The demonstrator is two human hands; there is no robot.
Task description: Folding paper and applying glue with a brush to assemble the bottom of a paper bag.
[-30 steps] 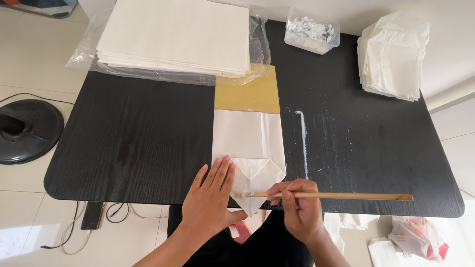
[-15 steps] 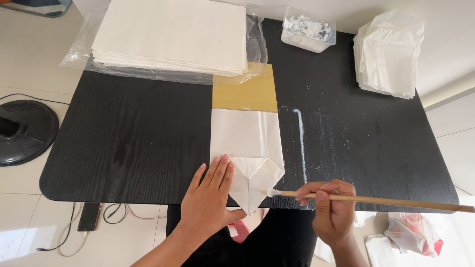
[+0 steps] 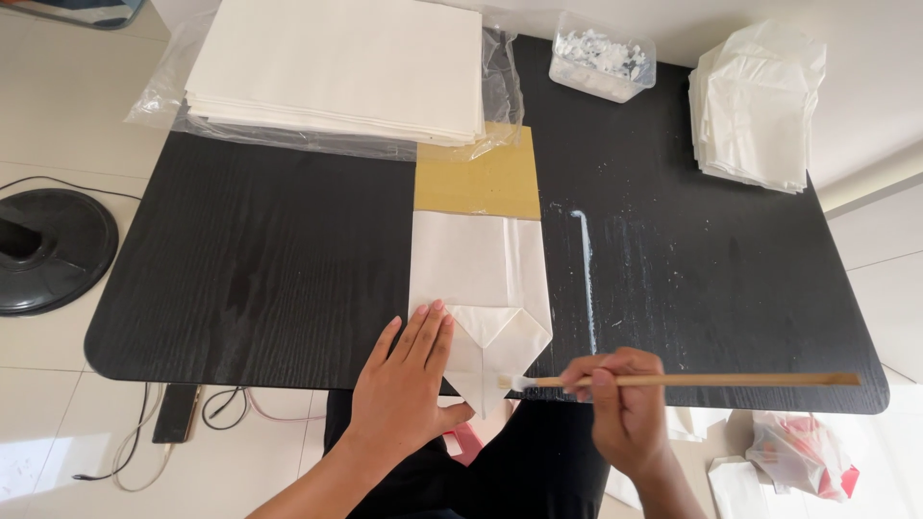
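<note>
A white folded paper bag (image 3: 478, 279) lies on the black table (image 3: 269, 259), its far end over a tan cardboard strip (image 3: 478, 179). My left hand (image 3: 404, 384) presses flat on the bag's near left corner beside its triangular folds. My right hand (image 3: 625, 404) grips a long wooden-handled brush (image 3: 692, 381), held level, with its bristle tip touching the bag's near right edge at the table's front.
A stack of white paper sheets (image 3: 336, 67) on clear plastic sits at the back. A clear tub (image 3: 603, 56) and a pile of finished white bags (image 3: 760, 115) stand at the back right. White glue streaks (image 3: 586, 279) mark the table. A black fan base (image 3: 48, 250) is on the floor left.
My right hand slid right with the brush, then came back a little, bringing the bristles to the bag's near right edge. My left hand stayed pressed on the bag.
</note>
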